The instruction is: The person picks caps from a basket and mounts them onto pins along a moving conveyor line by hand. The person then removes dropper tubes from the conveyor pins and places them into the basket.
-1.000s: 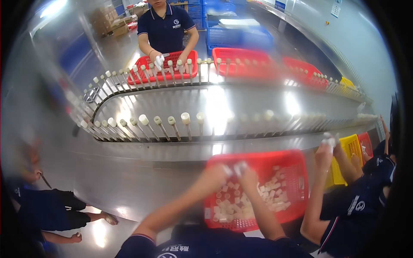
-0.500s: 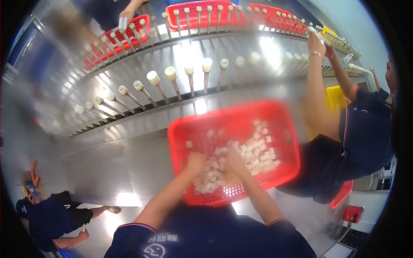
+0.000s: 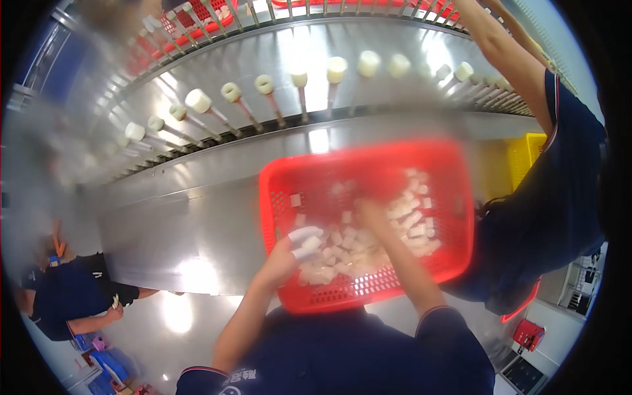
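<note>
A red plastic basket (image 3: 268, 197) with perforated walls sits before me, with many short white cylinders (image 3: 345, 243) loose in it. At its left side, my left hand (image 3: 280, 258) wears white finger covers on two fingers and pinches one of the white cylinders (image 3: 311, 243) between them. My right hand (image 3: 372, 214) reaches down into the basket's middle, beside the main pile. Motion blur smears its fingers, so I cannot tell whether it grips anything.
Beyond the basket, a curved row of metal rods (image 3: 247, 115) carries white cylindrical pieces on a steel machine (image 3: 224, 59). A co-worker (image 3: 546, 197) stands close on the right, arms stretched over the row, near a yellow basket (image 3: 520, 158). Another person (image 3: 72, 296) is at lower left.
My left hand has lifted from the pile toward the left wall, now with a cylinder between its fingers. My right hand has shifted farther into the basket. The view has tilted, moving the rods up.
</note>
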Demonstrator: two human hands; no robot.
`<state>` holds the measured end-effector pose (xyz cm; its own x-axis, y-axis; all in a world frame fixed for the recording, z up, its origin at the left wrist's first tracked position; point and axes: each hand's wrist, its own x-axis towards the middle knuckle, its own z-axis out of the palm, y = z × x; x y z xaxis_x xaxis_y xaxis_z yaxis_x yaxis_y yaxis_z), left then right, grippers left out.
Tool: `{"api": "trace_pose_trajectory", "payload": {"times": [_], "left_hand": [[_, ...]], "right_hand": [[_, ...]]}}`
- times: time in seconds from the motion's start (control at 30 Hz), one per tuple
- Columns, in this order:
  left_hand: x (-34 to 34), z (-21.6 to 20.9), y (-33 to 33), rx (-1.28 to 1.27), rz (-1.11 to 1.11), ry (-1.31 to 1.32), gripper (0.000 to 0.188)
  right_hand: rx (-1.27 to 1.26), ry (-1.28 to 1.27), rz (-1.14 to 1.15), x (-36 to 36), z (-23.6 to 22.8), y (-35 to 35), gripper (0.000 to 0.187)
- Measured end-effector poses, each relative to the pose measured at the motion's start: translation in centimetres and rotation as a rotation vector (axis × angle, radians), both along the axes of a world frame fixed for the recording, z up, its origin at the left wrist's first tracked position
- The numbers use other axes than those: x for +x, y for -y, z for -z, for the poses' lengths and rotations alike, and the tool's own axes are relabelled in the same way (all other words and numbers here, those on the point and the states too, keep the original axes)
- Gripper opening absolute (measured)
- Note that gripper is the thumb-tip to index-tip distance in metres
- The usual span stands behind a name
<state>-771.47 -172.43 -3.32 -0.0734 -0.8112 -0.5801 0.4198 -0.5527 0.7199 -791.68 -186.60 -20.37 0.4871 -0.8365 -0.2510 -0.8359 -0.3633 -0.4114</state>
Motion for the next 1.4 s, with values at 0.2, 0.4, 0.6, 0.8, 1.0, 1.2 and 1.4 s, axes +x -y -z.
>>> {"api": "trace_pose_trajectory", "payload": {"times": [0.2, 0.4, 0.6, 0.8, 1.0, 1.2, 1.4], "left_hand": [[7.6, -2.6, -3.2, -0.110, -0.115, -0.310, 0.037], [12.5, -3.1, -5.0, -0.130, -0.213, -0.243, 0.029], [18.2, -5.2, -4.8, -0.359, -0.152, 0.191, 0.027], [24.9, -10.0, -4.6, -0.545, -0.450, 0.438, 0.021], [25.2, -14.6, -2.5, -0.778, -0.700, 0.568, 0.018], [22.8, -16.8, 1.4, -0.782, -0.734, 0.800, 0.017], [17.8, -17.0, 11.3, -1.008, -0.476, 1.176, 0.026]], "right_hand": [[-0.134, 0.325, 0.062, 2.1, -2.6, -0.5, 0.022], [0.384, 0.770, 0.504, 3.7, -13.4, -6.1, 0.015], [0.073, 1.059, 0.419, 6.7, -24.7, -5.9, 0.010], [-0.217, 1.252, 0.390, 9.7, -34.5, -2.1, 0.015], [-0.408, 1.013, 0.219, 16.5, -37.2, -1.7, 0.016], [-0.484, 0.813, 0.063, 19.0, -36.9, -1.5, 0.016], [-0.807, 0.539, -0.004, 20.8, -33.4, 4.1, 0.016]]}}
